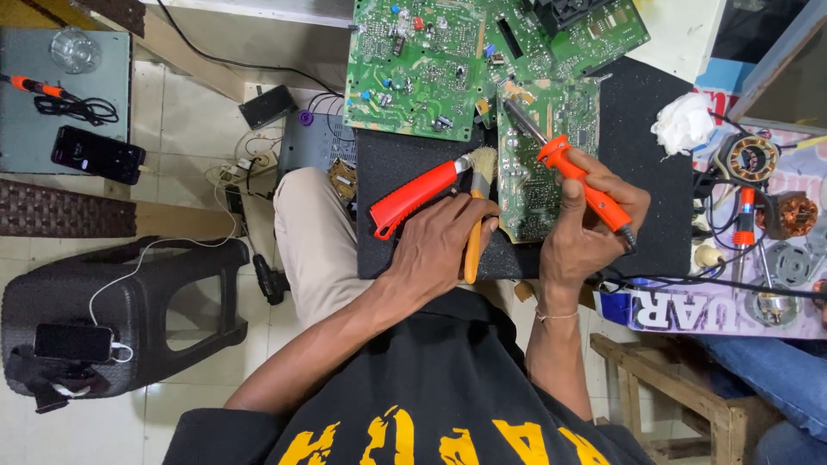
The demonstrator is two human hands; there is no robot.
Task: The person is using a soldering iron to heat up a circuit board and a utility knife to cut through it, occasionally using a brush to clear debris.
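Right hand [579, 226] clamped pen-fashion on the orange-handled soldering iron with a metal tip [564, 164], tip resting over the small green circuit board [544, 164] near the middle of the black foam-topped desk [642, 155]. Left hand [439, 245] closed around the yellow wooden-handled brush with pale bristles [476, 215], bristles touching the board's left edge, just beside a red plastic-handled tool [413, 196].

Likely risks: hot tip straying onto bristles and singeing them; iron's black cord [689, 280] snagging among the loose motor parts [758, 159] past the desk's right edge; board sliding under brush pressure.

Blue-and-white printed banner sheet [680, 310] hanging at the desk's near right corner; crumpled white tissue [683, 122] by the far right edge.
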